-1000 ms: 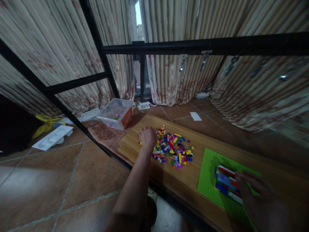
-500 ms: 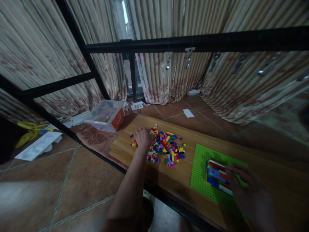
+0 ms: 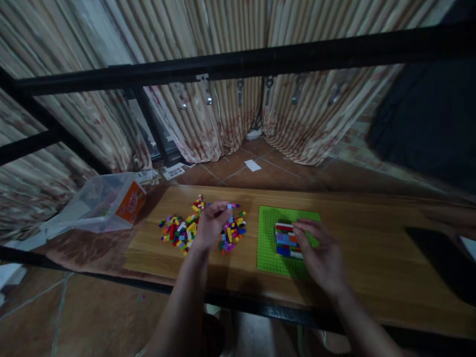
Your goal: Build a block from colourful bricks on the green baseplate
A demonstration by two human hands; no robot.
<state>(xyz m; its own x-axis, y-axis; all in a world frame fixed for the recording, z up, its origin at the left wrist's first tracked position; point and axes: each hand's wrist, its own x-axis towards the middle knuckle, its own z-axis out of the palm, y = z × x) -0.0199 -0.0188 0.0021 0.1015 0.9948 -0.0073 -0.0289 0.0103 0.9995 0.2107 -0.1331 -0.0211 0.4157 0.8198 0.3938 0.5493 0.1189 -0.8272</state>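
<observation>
My left hand is above the pile of loose toy bricks, its thumb and fingers pinched round a small light blue brick. On a green studded baseplate sits a low block of coloured bricks, with red, white, blue, purple and orange rows showing. My right hand rests over the right side of that block. Its thumb and forefinger close on the block's upper right edge, and the fingers hide part of it.
A clear plastic box with an orange label stands left of the wooden table. A dark flat object lies at the table's right. A black metal bar crosses before the curtains.
My left hand has come up and right from the pile's left side, now with a light blue brick at its fingertips. My right hand stays at the brick block. The view has swung right.
</observation>
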